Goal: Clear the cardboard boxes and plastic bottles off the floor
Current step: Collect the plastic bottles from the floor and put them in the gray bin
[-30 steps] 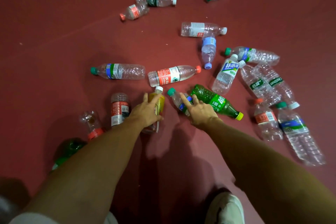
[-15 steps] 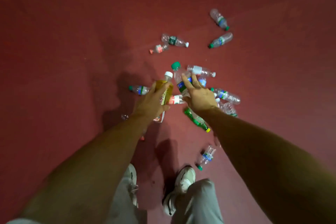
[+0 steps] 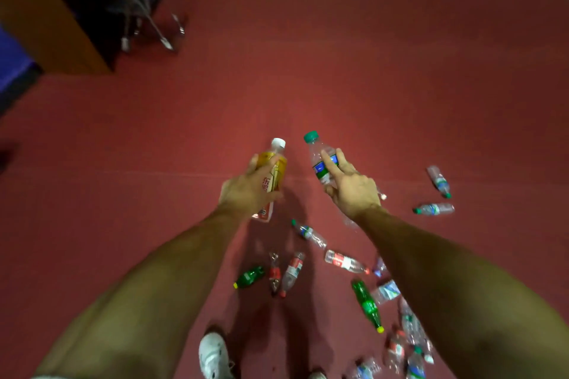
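My left hand (image 3: 246,191) grips a yellow bottle with a white cap (image 3: 274,163), held up in front of me. My right hand (image 3: 351,188) grips a clear bottle with a green cap and blue label (image 3: 320,160), index finger lying along it. Both bottles are well above the red floor (image 3: 400,86). Several empty bottles lie scattered below: a green one (image 3: 249,276) and a red-labelled one (image 3: 292,274) between my arms, a second green one (image 3: 366,304) by my right forearm, two clear ones (image 3: 434,208) to the right.
A large cardboard box (image 3: 46,18) stands at the upper left, with a dark chair base and castors (image 3: 147,18) beside it. A blue surface (image 3: 12,68) shows at the left edge. My white shoe (image 3: 212,355) is at the bottom.
I have stood up with a bottle in each hand. The view has swung up and left, so the floor bottles now sit lower and the cardboard box has come into sight.
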